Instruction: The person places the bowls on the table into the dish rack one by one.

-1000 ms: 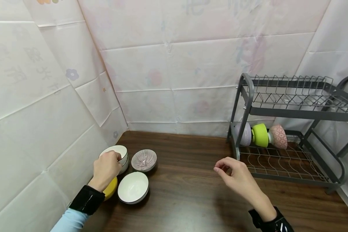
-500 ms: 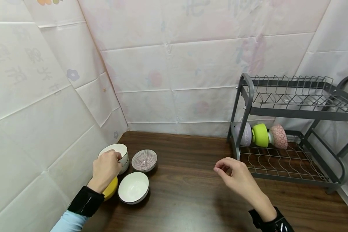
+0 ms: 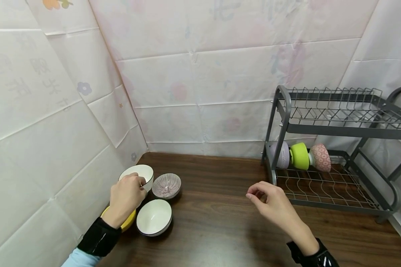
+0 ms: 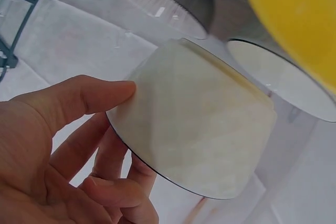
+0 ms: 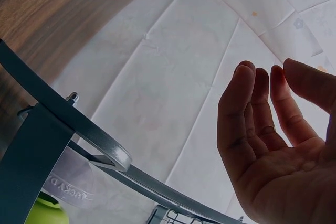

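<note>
My left hand [image 3: 127,197] pinches the rim of a white bowl [image 3: 141,172] with a thin dark edge. In the left wrist view that bowl [image 4: 194,124] is tilted, thumb on one face and fingers behind it, clear of another white bowl [image 4: 283,74]. Beside it stands a bowl with fine dark stripes [image 3: 166,185], and nearer the front a white bowl [image 3: 154,217]. A yellow bowl [image 3: 129,220] is partly hidden under my left wrist. My right hand [image 3: 274,203] hovers left of the dish rack, fingers loosely curled around nothing.
A grey two-tier dish rack [image 3: 351,129] stands at the right. On its lower tier a lilac bowl [image 3: 283,155], a green bowl [image 3: 300,156] and a pink patterned bowl [image 3: 320,157] lie on their sides. Cloth-covered walls border the wooden table [image 3: 214,207].
My left hand has lifted the white bowl off the stack and shifted slightly right with it. My right hand stays where it was. The head view has tipped up slightly.
</note>
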`<state>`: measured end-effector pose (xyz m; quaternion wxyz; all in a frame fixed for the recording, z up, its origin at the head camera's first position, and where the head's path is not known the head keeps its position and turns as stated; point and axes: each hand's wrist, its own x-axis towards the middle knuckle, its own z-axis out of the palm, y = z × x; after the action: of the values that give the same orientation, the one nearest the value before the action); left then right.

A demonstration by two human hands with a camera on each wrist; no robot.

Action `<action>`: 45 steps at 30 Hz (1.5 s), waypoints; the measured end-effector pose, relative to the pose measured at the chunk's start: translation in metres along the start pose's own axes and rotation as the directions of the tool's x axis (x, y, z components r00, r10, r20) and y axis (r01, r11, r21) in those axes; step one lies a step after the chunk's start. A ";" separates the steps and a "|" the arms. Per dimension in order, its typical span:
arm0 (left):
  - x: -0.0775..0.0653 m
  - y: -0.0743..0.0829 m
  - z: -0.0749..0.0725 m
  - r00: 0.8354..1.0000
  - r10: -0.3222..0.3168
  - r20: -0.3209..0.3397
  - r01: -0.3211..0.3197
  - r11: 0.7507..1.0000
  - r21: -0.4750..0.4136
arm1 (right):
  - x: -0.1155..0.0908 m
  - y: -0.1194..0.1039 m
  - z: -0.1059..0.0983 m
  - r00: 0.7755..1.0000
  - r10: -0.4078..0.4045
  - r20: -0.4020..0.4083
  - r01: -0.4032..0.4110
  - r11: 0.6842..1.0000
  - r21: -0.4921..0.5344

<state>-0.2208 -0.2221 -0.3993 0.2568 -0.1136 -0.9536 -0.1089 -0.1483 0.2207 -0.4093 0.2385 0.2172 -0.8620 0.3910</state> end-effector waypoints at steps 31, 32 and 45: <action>0.009 0.110 0.000 0.936 0.343 -0.075 -0.347 0.937 -0.051 | 0.000 -0.004 0.002 0.988 -0.120 -0.093 0.125 0.991 0.048; 0.010 0.114 0.001 0.931 0.358 -0.078 -0.362 0.930 -0.055 | 0.001 -0.005 0.001 0.988 -0.122 -0.096 0.127 0.991 0.048; 0.010 0.154 0.010 0.862 0.498 -0.100 -0.506 0.859 -0.084 | -0.002 -0.004 0.005 0.985 -0.158 -0.076 0.158 0.987 -0.004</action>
<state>-0.1925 -0.0716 -0.3796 0.3051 -0.3674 -0.8736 -0.0933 -0.1460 0.2151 -0.4107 0.3011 0.2700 -0.8320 0.3798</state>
